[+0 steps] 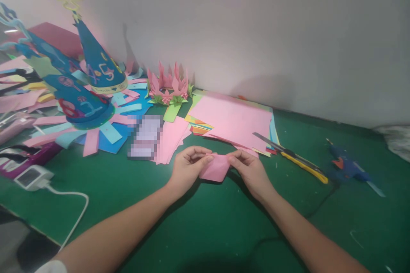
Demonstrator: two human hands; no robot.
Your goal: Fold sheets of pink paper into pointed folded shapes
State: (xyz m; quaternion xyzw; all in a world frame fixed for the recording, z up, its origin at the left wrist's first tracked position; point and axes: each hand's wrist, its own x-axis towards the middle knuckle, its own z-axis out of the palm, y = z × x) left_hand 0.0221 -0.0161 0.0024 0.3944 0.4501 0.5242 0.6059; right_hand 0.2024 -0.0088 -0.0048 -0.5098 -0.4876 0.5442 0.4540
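Between my two hands is a small piece of pink paper (214, 169), held up just over the green table (192, 230). My left hand (188, 168) pinches its upper left corner between thumb and fingers. At the upper right corner, the thumb and fingers of my right hand (251, 170) are closed on the same piece. Just beyond my hands lies a stack of pink sheets (237, 115), with other coloured sheets showing underneath. More pink paper pieces (173, 138) lie left of that stack, beside a blurred-out phone (145, 138).
A yellow utility knife (304, 166) rests right of the stack, blade toward the paper. Farther right lies a blue glue gun (349, 166) with a dark cord. Blue cone hats (98, 59) and a pink paper crown (168, 85) stand at the back left. A white charger (33, 177) trails a cable.
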